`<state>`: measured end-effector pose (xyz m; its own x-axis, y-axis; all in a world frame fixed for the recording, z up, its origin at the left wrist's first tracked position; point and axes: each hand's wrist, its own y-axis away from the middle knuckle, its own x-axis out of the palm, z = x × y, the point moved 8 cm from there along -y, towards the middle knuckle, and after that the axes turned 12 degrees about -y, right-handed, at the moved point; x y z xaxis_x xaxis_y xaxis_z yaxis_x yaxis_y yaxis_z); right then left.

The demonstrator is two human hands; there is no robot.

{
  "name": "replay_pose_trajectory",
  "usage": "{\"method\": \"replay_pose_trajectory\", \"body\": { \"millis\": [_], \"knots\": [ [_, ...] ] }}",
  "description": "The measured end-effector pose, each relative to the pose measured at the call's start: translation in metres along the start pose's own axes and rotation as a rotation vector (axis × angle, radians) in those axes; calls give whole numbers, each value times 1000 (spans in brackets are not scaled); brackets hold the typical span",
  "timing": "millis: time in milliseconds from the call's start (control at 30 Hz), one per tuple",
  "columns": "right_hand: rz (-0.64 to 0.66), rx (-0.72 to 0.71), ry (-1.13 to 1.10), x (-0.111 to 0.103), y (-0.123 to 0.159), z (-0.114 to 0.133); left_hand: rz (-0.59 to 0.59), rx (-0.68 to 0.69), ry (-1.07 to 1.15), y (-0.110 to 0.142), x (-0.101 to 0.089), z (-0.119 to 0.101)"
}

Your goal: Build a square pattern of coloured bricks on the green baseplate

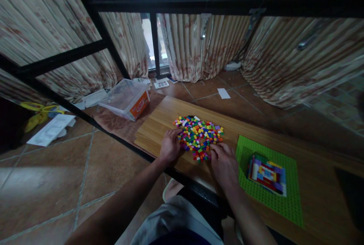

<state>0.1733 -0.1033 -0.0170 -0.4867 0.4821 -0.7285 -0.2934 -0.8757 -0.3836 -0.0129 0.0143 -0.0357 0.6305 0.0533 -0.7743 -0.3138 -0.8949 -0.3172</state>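
A heap of small coloured bricks [199, 134] lies on the wooden table [159, 127]. My left hand [170, 145] rests at the heap's left edge, fingers curled against the bricks. My right hand [224, 163] lies at the heap's lower right edge, fingertips bent in among the bricks; what they pinch, if anything, is too small to see. To the right, a green baseplate [287, 199] carries a low multicoloured brick build [267, 173].
A clear plastic box [125, 99] with an orange label stands on the floor beyond the table's left end. Black metal frame bars [182, 4] cross overhead and along the table's near edge. Papers [51, 129] lie on the tiled floor; curtains hang behind.
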Motion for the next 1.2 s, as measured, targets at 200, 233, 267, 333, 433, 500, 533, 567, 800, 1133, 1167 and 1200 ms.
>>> {"method": "replay_pose_trajectory", "body": {
  "millis": [200,233,267,333,433,500,533,567,800,1133,1167,1200],
  "knots": [
    [-36,-42,-53,-4,-2,21,-28,-55,57,0,-3,4],
    [-26,-64,-78,0,-4,27,-27,-58,64,1,-3,4],
    [-17,-81,-94,5,-7,32,-24,-60,69,1,-4,3],
    [-7,-97,-88,13,-15,37,-14,-58,71,1,-4,3],
    [19,-102,-28,25,-30,35,-2,-51,57,1,-4,1],
    [41,-96,8,32,-41,31,4,-47,43,0,-4,-1],
    [49,-89,24,34,-46,29,6,-47,36,0,-4,-1],
    [53,-81,40,36,-51,26,7,-46,29,0,-4,-2],
    [103,-99,76,39,-54,15,-14,-23,20,-1,-7,-5],
    [89,63,51,37,-80,20,-18,-5,9,-2,-6,-4],
    [100,97,63,41,-85,21,-18,1,10,-2,-6,-4],
    [116,123,73,45,-88,22,-20,8,12,-2,-7,-4]
  ]
}}
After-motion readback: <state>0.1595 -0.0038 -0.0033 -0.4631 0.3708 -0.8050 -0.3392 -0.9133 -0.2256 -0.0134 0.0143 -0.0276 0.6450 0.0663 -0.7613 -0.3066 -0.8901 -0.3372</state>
